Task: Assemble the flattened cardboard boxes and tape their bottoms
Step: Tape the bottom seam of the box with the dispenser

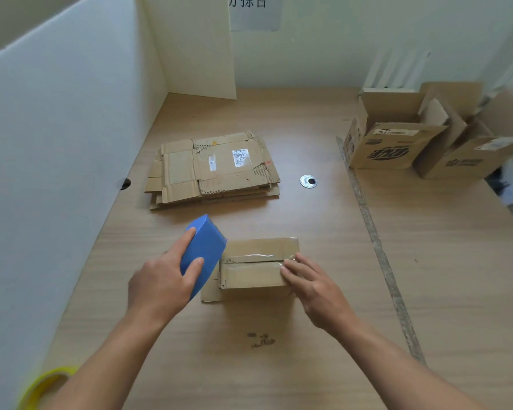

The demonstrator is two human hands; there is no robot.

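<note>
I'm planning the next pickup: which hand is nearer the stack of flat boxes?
Left. The left hand, gripping the blue tool, is in front of the stack of flat boxes; the right hand rests on the small box, farther right.

Wooden counter [249,380]; white partition panel [57,143] along left edge; metal cable grommet [308,182] mid-counter; worn tape strip [378,247] right of it; paper sign [255,13] on back wall.
</note>
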